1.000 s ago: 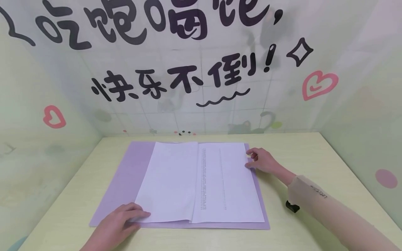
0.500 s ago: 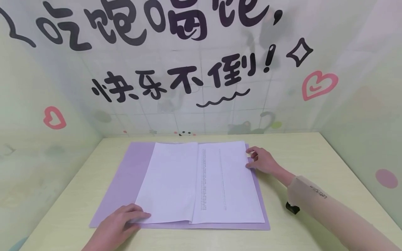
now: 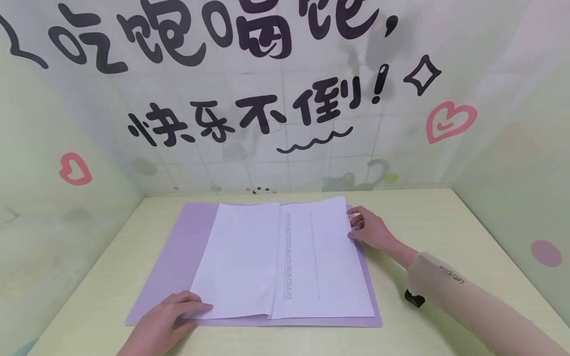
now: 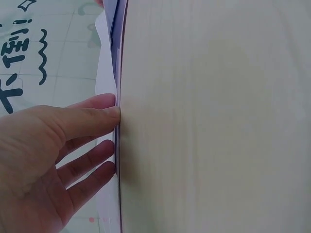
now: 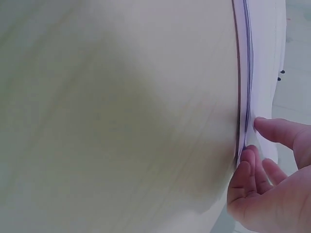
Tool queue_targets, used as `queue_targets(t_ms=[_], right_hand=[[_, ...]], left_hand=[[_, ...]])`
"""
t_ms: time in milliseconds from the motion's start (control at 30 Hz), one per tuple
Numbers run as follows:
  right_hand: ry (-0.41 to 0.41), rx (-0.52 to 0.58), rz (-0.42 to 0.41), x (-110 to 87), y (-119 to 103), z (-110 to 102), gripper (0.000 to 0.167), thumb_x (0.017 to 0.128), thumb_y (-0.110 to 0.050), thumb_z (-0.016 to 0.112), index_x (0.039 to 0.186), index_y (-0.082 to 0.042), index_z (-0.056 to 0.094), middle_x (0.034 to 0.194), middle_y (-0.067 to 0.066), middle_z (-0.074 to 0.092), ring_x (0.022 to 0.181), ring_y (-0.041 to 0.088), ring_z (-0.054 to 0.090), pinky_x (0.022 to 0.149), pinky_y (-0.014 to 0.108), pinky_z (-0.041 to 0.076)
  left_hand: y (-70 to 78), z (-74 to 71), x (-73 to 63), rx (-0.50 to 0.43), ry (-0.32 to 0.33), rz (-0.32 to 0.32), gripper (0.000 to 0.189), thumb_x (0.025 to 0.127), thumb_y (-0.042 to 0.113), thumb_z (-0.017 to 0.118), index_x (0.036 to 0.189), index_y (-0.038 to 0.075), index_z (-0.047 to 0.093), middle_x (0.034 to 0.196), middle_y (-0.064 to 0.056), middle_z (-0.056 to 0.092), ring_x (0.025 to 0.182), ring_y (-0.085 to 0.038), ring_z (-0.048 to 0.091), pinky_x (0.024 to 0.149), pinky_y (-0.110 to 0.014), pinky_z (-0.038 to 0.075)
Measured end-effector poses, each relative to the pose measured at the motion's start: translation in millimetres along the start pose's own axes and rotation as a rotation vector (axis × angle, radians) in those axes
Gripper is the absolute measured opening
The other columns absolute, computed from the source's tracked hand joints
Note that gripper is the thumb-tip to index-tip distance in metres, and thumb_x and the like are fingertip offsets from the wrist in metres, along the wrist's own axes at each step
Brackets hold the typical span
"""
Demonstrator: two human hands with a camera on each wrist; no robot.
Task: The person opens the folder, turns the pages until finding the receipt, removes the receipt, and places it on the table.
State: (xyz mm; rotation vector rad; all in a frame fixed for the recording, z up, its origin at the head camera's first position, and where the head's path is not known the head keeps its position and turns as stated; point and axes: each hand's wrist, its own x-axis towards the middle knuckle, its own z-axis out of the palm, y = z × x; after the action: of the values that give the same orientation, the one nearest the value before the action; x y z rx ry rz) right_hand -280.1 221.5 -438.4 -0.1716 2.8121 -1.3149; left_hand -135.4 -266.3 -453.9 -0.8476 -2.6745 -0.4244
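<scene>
An open purple folder (image 3: 171, 257) lies on the table with white sheets spread in it. The left page (image 3: 236, 257) looks blank, while the right page (image 3: 338, 267) bears columns of tiny print. My left hand (image 3: 166, 316) rests at the near left corner of the left page. In the left wrist view, fairly straight fingers (image 4: 90, 167) touch the paper and folder edge. At the far right edge, my right hand (image 3: 371, 228) pinches the right page between thumb and curled fingers. The right wrist view shows the thumb (image 5: 279, 130) on the paper and the other fingertips at its edge.
The light wooden table (image 3: 427, 222) is enclosed by walls at the back and both sides. Large dark lettering (image 3: 258, 116) and pink hearts decorate these walls. A black object (image 3: 414, 298) shows under the right sleeve (image 3: 472, 291).
The far right corner of the right page has risen a little at my right hand, and its top edge now curves upward. My left hand stays nearly still.
</scene>
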Motion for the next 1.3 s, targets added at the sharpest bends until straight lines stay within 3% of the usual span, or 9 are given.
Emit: queue_targets(t_ms=[300, 633, 733, 1167, 1300], right_hand=[[0.051, 0.090, 0.011, 6.8, -7, 1, 0.049, 0.084, 0.002, 0.070, 0.130, 0.001, 0.052, 0.118, 0.022, 0.063, 0.101, 0.027, 0.063, 0.075, 0.019, 0.054], [0.037, 0.030, 0.000, 3.3, -7, -2, 0.029, 0.086, 0.000, 0.068, 0.115, -0.004, 0.066, 0.120, 0.018, 0.064, 0.104, 0.029, 0.064, 0.072, 0.024, 0.055], [0.036, 0.011, -0.025, 3.2, -6, -4, 0.028, 0.086, 0.000, 0.069, 0.114, -0.002, 0.067, 0.118, 0.019, 0.066, 0.103, 0.030, 0.065, 0.074, 0.026, 0.057], [0.040, -0.047, -0.153, 6.6, -9, -8, 0.025, 0.083, 0.004, 0.070, 0.107, 0.001, 0.069, 0.100, 0.019, 0.069, 0.092, 0.026, 0.066, 0.081, 0.032, 0.057], [0.039, -0.049, -0.174, 6.2, -8, -9, 0.023, 0.082, 0.004, 0.070, 0.105, 0.000, 0.070, 0.102, 0.018, 0.070, 0.091, 0.025, 0.067, 0.080, 0.029, 0.057]], left_hand=[[-0.6, 0.0, -1.1, -0.009, 0.002, 0.003, 0.045, 0.064, 0.009, 0.087, 0.101, 0.031, 0.076, 0.097, 0.017, 0.063, 0.086, -0.003, 0.058, 0.069, -0.018, 0.052], [0.7, -0.7, -1.1, -0.010, 0.007, 0.004, 0.044, 0.065, 0.009, 0.086, 0.102, 0.031, 0.076, 0.098, 0.018, 0.063, 0.086, -0.001, 0.058, 0.071, -0.012, 0.050], [1.3, -1.5, -1.1, -0.016, 0.002, 0.001, 0.044, 0.066, 0.009, 0.086, 0.102, 0.031, 0.076, 0.098, 0.018, 0.063, 0.086, -0.002, 0.058, 0.070, -0.016, 0.052], [-1.3, 1.4, -2.2, -0.010, 0.003, 0.009, 0.044, 0.065, 0.009, 0.087, 0.102, 0.030, 0.077, 0.098, 0.016, 0.064, 0.086, -0.003, 0.059, 0.071, -0.013, 0.050], [-0.9, 0.6, -2.2, -0.005, 0.004, 0.006, 0.043, 0.065, 0.010, 0.087, 0.102, 0.031, 0.077, 0.098, 0.016, 0.064, 0.086, -0.003, 0.059, 0.072, -0.013, 0.050]])
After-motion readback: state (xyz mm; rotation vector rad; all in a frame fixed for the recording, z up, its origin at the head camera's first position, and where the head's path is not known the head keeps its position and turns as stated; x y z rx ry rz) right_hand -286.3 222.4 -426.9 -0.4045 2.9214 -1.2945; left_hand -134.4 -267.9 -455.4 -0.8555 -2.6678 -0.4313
